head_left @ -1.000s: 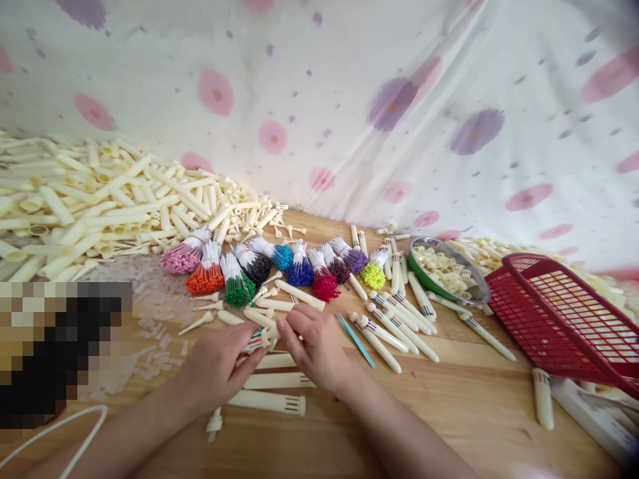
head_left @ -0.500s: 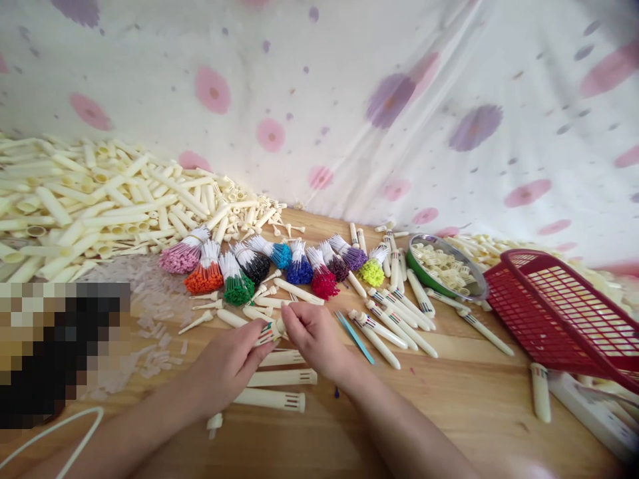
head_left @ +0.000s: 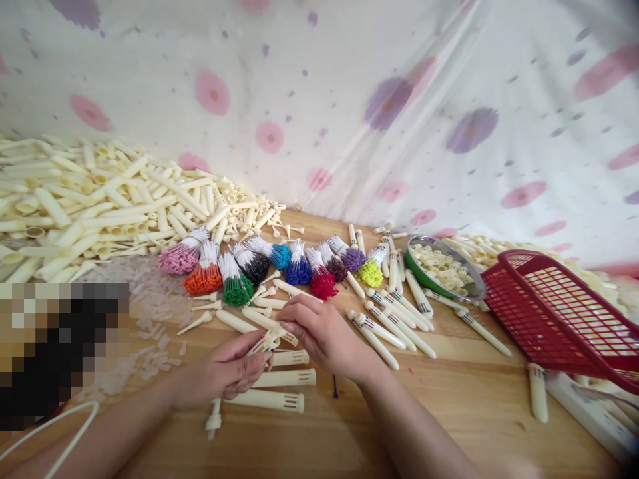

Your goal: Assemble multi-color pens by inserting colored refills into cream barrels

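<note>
My left hand (head_left: pixel 232 369) is closed around a cream multicolour pen (head_left: pixel 265 344), whose slotted end shows small coloured pieces and points up to the right. At that end, the bent fingers of my right hand (head_left: pixel 319 332) pinch a cream plastic pen part (head_left: pixel 282 334); its exact shape is partly hidden. Below the hands lie several slotted cream pen barrels (head_left: pixel 287 378). A small cream plunger piece (head_left: pixel 213 420) lies below my left hand. To the right is a dark blue stick (head_left: pixel 335 387). Blue tweezers are almost wholly hidden behind my right hand.
Bundles of coloured-tipped refills, such as the green bundle (head_left: pixel 237 287), form a row beyond my hands. Cream tubes (head_left: pixel 100 199) are heaped at left beside clear plastic bits (head_left: pixel 150 313). Filled pens (head_left: pixel 399 326), a green bowl (head_left: pixel 424 285) and a red basket (head_left: pixel 529 326) stand right.
My right hand has opened out and turned, its back now covering the tweezers. The pen end has dropped slightly, and my left hand has shifted a little lower.
</note>
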`<state>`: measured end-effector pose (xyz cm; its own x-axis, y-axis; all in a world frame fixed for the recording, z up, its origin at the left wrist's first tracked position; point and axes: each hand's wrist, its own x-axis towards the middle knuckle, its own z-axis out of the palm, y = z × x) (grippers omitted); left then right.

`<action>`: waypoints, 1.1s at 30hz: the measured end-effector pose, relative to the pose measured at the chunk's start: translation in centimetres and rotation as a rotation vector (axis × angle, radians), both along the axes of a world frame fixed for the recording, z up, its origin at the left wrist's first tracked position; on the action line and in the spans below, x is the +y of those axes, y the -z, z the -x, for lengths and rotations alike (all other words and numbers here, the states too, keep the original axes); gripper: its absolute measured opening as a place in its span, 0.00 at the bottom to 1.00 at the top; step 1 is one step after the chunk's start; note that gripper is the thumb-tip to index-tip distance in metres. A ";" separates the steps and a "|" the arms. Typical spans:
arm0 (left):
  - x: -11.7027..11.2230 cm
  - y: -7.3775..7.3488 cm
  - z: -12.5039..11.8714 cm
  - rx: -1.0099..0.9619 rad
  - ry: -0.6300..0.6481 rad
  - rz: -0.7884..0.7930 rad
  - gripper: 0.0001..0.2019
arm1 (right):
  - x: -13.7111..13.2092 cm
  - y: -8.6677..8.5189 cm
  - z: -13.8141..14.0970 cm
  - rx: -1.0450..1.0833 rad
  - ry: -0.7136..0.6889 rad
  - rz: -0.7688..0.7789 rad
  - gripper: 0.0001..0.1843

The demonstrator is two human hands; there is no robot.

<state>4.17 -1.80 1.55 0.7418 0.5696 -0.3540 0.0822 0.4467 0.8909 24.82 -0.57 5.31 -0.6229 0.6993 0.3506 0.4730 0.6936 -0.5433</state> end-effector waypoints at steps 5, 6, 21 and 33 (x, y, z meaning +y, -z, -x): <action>-0.1 0.3 0.0 0.074 0.013 -0.050 0.32 | -0.3 0.0 0.3 -0.094 0.078 -0.082 0.16; -0.1 0.5 0.1 0.092 0.017 -0.080 0.30 | -0.4 0.0 0.3 -0.101 0.099 -0.060 0.18; -0.2 -0.6 0.1 0.408 -0.034 -0.995 0.09 | -1.4 -1.6 0.3 -0.092 0.160 0.190 0.19; -0.4 -0.4 -0.1 0.516 -0.098 -1.120 0.09 | -1.3 0.2 1.7 -0.176 0.193 0.043 0.19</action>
<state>4.22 -2.19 1.92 0.5972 0.7922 0.1257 0.5464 -0.5165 0.6593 23.13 -1.90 5.10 -0.5252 0.8230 0.2164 0.6842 0.5596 -0.4676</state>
